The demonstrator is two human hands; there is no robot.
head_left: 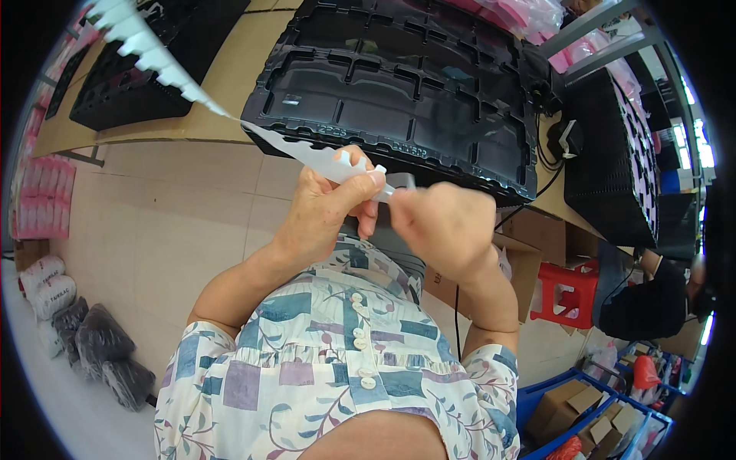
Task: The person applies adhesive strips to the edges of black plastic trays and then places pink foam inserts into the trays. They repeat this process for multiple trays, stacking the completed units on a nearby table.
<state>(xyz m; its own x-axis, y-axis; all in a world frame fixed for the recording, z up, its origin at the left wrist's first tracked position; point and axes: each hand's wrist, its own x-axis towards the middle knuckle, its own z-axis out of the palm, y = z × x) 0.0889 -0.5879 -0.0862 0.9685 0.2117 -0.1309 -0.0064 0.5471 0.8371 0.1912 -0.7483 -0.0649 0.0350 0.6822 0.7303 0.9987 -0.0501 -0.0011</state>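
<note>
A long white strip with a notched, tooth-like edge runs from the upper left down to my hands. My left hand is closed on its lower part, with the thumb pressing it against the bent fingers. Close beside it, my right hand is closed in a pinch at the strip's near end and is blurred by motion. A small pale piece shows by its fingertips; what it grips is hard to make out. Just beyond both hands lies a stack of black plastic trays with molded compartments.
More black trays stand at the left and in a right-hand stack. A black cable hangs by the table. Right and below are a cardboard box, a red stool and a seated person. Dark bags lie on the left floor.
</note>
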